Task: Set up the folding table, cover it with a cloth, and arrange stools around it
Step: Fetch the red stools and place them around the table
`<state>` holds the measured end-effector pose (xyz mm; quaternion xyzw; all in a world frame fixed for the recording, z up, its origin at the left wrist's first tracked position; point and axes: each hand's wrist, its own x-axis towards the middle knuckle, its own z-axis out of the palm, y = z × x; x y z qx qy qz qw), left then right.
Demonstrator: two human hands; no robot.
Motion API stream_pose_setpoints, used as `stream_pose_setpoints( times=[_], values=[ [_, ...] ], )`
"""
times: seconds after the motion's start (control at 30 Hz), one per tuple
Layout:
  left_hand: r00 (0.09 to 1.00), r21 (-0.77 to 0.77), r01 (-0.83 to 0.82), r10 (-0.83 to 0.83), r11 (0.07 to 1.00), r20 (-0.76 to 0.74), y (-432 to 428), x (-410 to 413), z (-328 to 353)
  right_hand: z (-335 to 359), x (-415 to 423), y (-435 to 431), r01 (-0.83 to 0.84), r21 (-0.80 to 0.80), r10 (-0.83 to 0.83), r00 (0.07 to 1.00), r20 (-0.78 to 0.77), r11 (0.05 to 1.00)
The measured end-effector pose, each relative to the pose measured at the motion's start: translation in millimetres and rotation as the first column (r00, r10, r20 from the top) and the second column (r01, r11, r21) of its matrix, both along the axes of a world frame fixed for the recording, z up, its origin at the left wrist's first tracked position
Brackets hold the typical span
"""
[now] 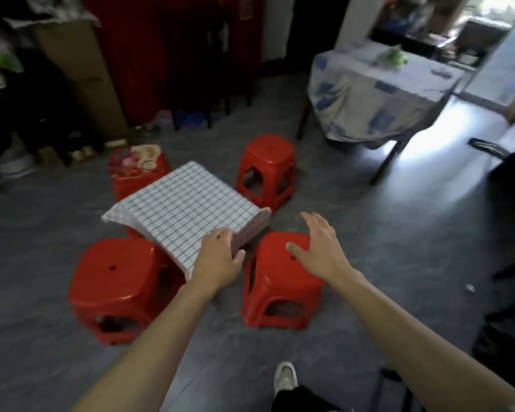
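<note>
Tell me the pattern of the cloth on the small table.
The cloth is white with a thin dark grid; the head view shows it best.

No words, labels, brands or numbers are coming through legibly anywhere in this view. The cloth [188, 203] is showing only a plain grid of dark lines, and the colourful print on top of the far stool [125, 166] is coming across too blurred to tell whether it is carrying any letters.
</note>
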<state>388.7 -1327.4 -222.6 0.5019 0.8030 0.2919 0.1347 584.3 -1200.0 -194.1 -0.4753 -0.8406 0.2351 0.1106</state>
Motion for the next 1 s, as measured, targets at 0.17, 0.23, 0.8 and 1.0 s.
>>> stream_pose_setpoints(
  times=[0.17,0.23,0.8,1.0],
  values=[
    [0.990,-0.003,0.136,-0.136,0.991,-0.025,50,36,7,-2,45,16,0.176,-0.035,-0.178,0.982,-0.056,0.984],
    [0.988,-0.011,0.149,-0.149,0.989,-0.039,65,44,10,-9,55,25,0.195,-0.068,-0.199,0.978,-0.064,0.978],
    [0.978,-0.213,0.205,-0.208,0.955,0.006,170,30,-39,-64,58,128,0.349,-0.185,-0.365,0.929,-0.062,0.919],
    [0.951,-0.190,0.303,-0.282,0.934,0.126,223,-17,-100,-121,29,148,0.492,-0.231,-0.497,0.867,0.040,0.839]
  ],
)
